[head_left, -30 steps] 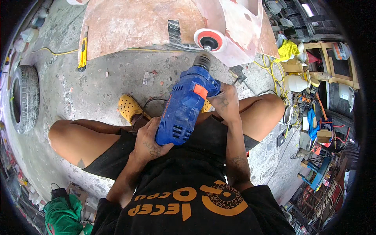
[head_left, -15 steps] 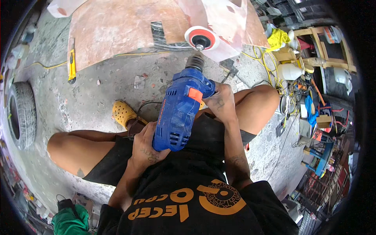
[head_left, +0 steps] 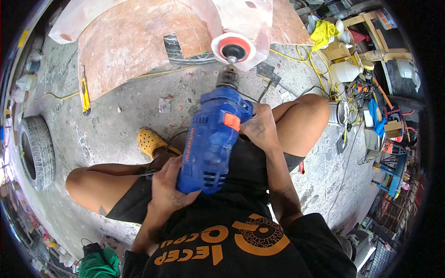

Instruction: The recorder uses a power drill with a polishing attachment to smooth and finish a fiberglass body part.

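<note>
I see the blue drill [head_left: 206, 139] held above the black shorts [head_left: 252, 162], nose aimed away; the left hand [head_left: 167, 187] has its fingers clamped on the rear end; the right hand [head_left: 260, 127] is clamped on the side near the front, though I cannot make out its fingertips; at the nose sits a red-ringed disc [head_left: 233, 48], overlapping a pale curved panel [head_left: 241, 18], and I cannot tell whether they touch; a yellow cutter [head_left: 85, 96] lies by a brown board's [head_left: 134, 39] left edge; a tyre [head_left: 39, 153] rests farther left.
</note>
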Demonstrator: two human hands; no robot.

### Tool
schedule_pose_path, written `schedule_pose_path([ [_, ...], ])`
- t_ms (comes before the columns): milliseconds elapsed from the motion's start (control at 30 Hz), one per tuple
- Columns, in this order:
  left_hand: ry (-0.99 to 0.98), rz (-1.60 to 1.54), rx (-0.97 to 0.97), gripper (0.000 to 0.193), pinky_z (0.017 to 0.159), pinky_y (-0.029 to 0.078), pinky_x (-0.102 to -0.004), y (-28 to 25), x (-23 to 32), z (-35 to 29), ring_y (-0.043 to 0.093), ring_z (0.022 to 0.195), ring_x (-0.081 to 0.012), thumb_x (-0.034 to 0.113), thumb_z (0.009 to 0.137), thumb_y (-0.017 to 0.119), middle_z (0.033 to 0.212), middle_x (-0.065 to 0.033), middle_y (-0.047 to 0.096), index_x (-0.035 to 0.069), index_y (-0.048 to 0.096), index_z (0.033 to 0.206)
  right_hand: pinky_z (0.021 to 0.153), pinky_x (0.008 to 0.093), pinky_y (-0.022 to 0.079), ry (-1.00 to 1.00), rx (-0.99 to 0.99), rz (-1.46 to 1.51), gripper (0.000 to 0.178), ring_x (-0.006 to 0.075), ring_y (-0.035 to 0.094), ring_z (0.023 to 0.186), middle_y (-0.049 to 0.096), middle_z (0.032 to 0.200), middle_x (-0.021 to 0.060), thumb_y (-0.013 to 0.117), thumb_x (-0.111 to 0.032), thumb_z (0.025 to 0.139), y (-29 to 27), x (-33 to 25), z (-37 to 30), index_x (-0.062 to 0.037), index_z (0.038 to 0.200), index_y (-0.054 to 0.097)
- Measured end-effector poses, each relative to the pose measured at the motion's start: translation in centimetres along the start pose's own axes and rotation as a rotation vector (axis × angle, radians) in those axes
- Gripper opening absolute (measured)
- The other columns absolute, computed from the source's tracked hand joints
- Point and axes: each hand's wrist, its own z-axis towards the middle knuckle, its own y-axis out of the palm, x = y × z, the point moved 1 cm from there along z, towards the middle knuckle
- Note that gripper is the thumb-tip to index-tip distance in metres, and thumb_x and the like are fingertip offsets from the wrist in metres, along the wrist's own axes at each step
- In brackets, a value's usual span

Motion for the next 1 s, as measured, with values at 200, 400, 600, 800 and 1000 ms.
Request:
schedule_pose_path([
  [200,-0.096,0.190,0.111,0.050,0.069,0.056,-0.0358,-10.7,2.3,1.2,0.068,0.073,-0.0247,0.025,0.069,0.077,0.093,-0.0171,0.069,-0.002,0.063,0.110,0.058,0.0383,0.048,-0.182,-0.097,0.151,0.037,0.0293,0.059,0.057,0.056,0.062,0.0141,0.084,-0.025,0.076,1.4,-6.9,4.7,0.0006,0.092,0.064],
  [400,-0.298,0.234,0.093,0.052,0.084,0.050,-0.0348,-20.3,8.6,6.8,0.065,0.085,-0.0205,0.038,0.079,0.084,0.091,-0.0088,0.067,-0.001,0.063,0.104,0.053,0.0269,0.048,-0.117,-0.430,0.556,0.032,0.0111,0.056,0.053,0.059,0.066,0.0030,0.074,-0.031,0.092,-0.4,-11.9,6.9,-0.0010,0.097,0.064],
  [600,-0.239,0.515,0.054,0.071,0.045,0.043,-0.0258,-25.9,13.3,14.6,0.054,0.048,-0.0129,0.049,0.079,0.081,0.076,-0.0120,0.066,-0.008,0.051,0.109,0.046,0.0259,0.046,0.048,-0.434,1.060,0.031,0.0103,0.055,0.049,0.056,0.062,0.0010,0.071,-0.031,0.094,0.2,-13.4,6.7,-0.0015,0.093,0.062],
  [800,-0.124,0.732,-0.023,0.071,0.038,0.035,-0.0194,-26.9,19.0,23.4,0.046,0.039,-0.0072,0.066,0.089,0.060,0.068,-0.0084,0.063,-0.003,0.058,0.105,0.048,0.0242,0.042,0.195,-0.329,1.618,0.021,0.0064,0.051,0.060,0.054,0.080,-0.0018,0.071,-0.023,0.092,1.7,-16.3,8.0,-0.0073,0.101,0.060],
  [1000,-0.202,0.818,-0.124,0.082,0.039,0.040,-0.0162,-26.3,21.0,27.2,0.053,0.042,-0.0068,0.078,0.084,0.056,0.066,-0.0079,0.063,-0.002,0.063,0.102,0.046,0.0242,0.043,0.176,-0.418,1.773,0.021,0.0048,0.049,0.058,0.053,0.080,-0.0033,0.070,-0.023,0.092,1.6,-15.9,9.9,-0.0087,0.104,0.059],
])
